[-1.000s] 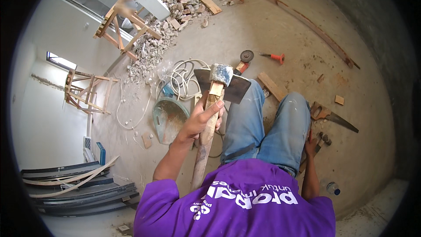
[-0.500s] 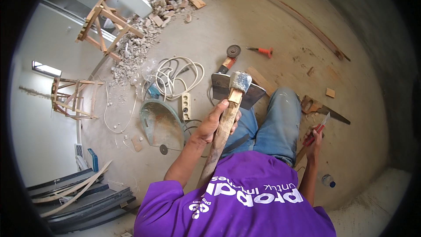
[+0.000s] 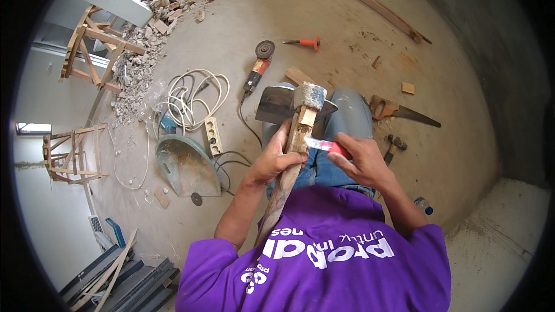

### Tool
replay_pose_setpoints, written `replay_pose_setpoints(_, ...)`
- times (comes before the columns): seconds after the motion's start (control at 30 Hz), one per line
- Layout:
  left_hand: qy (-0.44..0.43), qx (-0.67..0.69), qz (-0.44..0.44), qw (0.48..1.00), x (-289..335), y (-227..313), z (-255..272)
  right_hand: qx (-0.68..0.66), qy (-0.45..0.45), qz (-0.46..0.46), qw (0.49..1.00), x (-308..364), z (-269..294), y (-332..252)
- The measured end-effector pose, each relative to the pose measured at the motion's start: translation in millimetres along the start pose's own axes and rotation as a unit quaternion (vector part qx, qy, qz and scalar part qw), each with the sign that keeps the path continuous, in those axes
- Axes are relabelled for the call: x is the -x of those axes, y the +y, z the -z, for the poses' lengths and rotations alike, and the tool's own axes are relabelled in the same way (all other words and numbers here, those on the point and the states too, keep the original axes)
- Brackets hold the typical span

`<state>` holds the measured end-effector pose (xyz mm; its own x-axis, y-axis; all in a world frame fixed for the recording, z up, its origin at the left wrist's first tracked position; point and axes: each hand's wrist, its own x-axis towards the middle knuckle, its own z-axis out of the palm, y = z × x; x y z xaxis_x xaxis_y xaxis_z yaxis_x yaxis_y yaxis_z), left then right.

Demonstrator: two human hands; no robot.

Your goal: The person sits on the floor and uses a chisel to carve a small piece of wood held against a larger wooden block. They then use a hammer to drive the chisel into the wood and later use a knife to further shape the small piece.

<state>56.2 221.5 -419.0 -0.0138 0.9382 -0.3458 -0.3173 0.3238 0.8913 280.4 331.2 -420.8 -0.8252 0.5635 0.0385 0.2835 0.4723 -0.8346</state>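
Observation:
My left hand (image 3: 272, 160) is wrapped round the wooden handle (image 3: 283, 190) of a hoe, just below its head. The dark, flat hoe blade (image 3: 274, 106) spreads above my knees, and a pale, crusted collar (image 3: 310, 96) caps the handle's end. Under the collar the wood is bare and notched. My right hand (image 3: 367, 162) grips a red utility knife (image 3: 336, 149). Its blade points left and meets the handle close to my left thumb; motion blurs it, so exact contact is hard to judge. The handle's lower end runs down against my purple shirt.
Ahead on the floor lie an angle grinder (image 3: 258, 69) and a red-handled chisel (image 3: 306, 43). To the right are a handsaw (image 3: 404, 111) and a hammer (image 3: 395, 145). At left sit a coiled cable (image 3: 199, 95), a power strip (image 3: 213, 136) and a greenish scoop (image 3: 184, 167). Rubble (image 3: 162, 8) lies far left.
My right hand has brought the knife from the far right side to the hoe handle. My left hand still holds the handle. The view has shifted, and the hammer now shows beside my right arm.

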Motion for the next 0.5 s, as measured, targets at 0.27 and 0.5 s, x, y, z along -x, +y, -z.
replay_pose_setpoints(0.27,0.011,-0.007,-0.004,1.000,7.1,4.0,3.6,0.155,0.030,0.087,0.984,-21.3,-12.2,2.3)
replay_pose_setpoints(0.5,0.033,-0.024,-0.004,0.999,1.9,7.5,4.3,0.189,0.078,0.115,0.972,-41.0,-16.3,23.6)
